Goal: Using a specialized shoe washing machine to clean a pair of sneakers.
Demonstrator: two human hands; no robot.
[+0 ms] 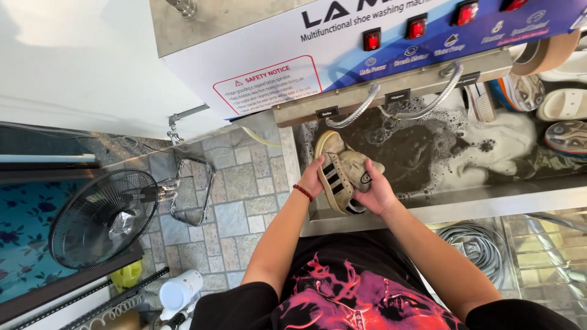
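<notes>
A beige shoe (pixel 342 171) with black stripes is held at the near left edge of a foamy steel wash basin (pixel 465 201), gripped by the left hand (pixel 313 177) and the right hand (pixel 376 189), both closed round it

Both hands are holding a dirty beige sneaker (pixel 343 173) with black stripes at the near edge of a steel wash trough (pixel 465 205) filled with dark, foamy water. The left hand (pixel 313 177) is gripping its side; the right hand (pixel 377 190) is cupping the toe. A black fan (pixel 101 218) is lying on the tiled floor (pixel 241 183) to the left.
</notes>
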